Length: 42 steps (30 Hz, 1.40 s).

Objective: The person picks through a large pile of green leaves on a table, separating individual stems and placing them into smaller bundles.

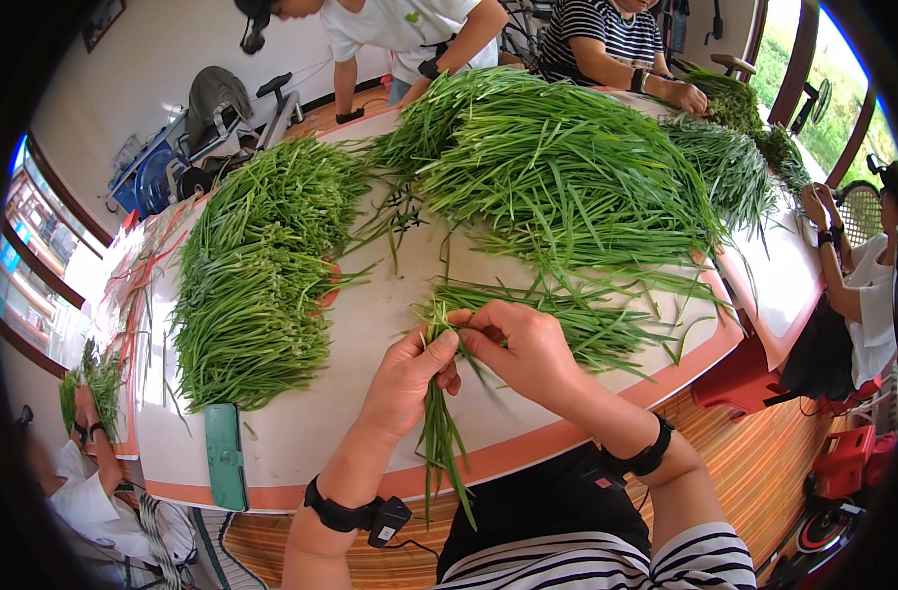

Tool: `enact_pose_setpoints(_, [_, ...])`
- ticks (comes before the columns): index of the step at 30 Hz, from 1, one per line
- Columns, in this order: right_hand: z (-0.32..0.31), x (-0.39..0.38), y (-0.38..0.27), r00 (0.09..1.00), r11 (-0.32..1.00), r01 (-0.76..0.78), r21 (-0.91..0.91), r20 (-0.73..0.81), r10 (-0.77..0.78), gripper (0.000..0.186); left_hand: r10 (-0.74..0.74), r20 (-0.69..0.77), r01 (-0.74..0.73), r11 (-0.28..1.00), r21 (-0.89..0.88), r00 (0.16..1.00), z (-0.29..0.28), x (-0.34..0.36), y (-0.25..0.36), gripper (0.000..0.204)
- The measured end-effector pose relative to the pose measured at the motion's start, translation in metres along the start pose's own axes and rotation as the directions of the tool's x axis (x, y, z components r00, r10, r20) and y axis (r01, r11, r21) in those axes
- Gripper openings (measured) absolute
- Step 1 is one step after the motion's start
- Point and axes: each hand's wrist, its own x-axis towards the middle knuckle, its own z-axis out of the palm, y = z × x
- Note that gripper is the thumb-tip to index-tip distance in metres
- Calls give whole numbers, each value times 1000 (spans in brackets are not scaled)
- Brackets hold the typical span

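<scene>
The left hand's (405, 376) fingers and thumb are closed round a small bunch of green leaves (439, 423), gripping it near the top. The right hand (523, 342) has its thumb and fingertips bent in against that same upper end; I can't tell whether they pinch a stalk. The bunch's long blades hang toward six o'clock, over the edge of the white table (375, 329) with its orange-pink border.

Just beyond the right hand, at two o'clock, loose leaves (596, 329) lie scattered. Past them, at one o'clock, rises a big heap of leaves (577, 167). At ten o'clock a long, thick pile (257, 285) lies in neater rows. At eight o'clock a green case (226, 457) sits on the table's edge.

Farther off, a person in a white shirt (400, 29) leans in at twelve o'clock, and one in stripes (606, 44) reaches into greens between one and two. Around three o'clock there's a red stool (734, 379) beside the table.
</scene>
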Motion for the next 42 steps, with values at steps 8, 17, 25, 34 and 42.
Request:
enact_pose_setpoints(8, [10, -5, -3, 994, 881, -102, 462, 84, 72, 22, 118, -61, -126, 983, -137, 991, -10, 2, 1, 23])
enact_pose_setpoints(17, [-25, -7, -2, 902, 984, -174, 28, 406, 148, 25, 209, -348, -240, 970, -48, 914, -22, 1, 12, 18])
enact_pose_setpoints(25, [-11, -1, 10, 937, 884, 334, -328, 214, -275, 14, 177, -166, -219, 933, -286, 970, -27, -1, 24, 14])
enact_pose_setpoints(34, [23, 9, 16, 938, 829, 316, -461, 283, -200, 7, 134, -85, -155, 932, -328, 987, -22, 1, 22, 15])
enact_pose_setpoints(42, [-34, 35, 2, 991, 763, -131, 633, 52, 126, 17, 109, -121, -137, 956, -260, 987, -18, 0, 15, 18])
